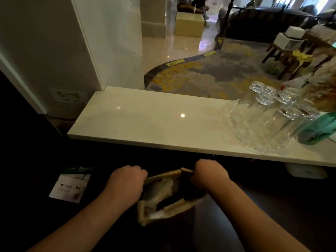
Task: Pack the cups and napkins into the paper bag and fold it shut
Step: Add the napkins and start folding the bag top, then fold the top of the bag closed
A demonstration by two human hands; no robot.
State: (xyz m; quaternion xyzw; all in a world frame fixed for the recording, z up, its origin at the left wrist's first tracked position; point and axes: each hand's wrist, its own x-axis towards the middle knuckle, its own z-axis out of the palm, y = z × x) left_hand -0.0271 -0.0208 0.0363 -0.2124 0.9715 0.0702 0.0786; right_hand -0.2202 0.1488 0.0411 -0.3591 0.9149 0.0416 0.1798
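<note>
Paper bag (163,213) sits low in the head view, below the front edge of the white table (145,120), in the dark space in front of me, its mouth open and facing up. Something pale and crumpled shows inside, napkins as best I can judge; I cannot make out any cups in it.

My left hand (127,180) is curled and pinching the far rim of the bag at its left end; my right hand (209,173) is curled and pinching the same rim at its right end. That rim runs left to right between the two fists, so I read the fold as rolling the far edge toward me over the opening. Both hands are equally near the bag, one at each end.

There is open room above the bag and toward me. The table edge just beyond my knuckles is the limit on the far side. Upturned clear glasses (263,113) stand on the table well to the right, clear of the move. A paper ream (71,184) lies well to the left.
</note>
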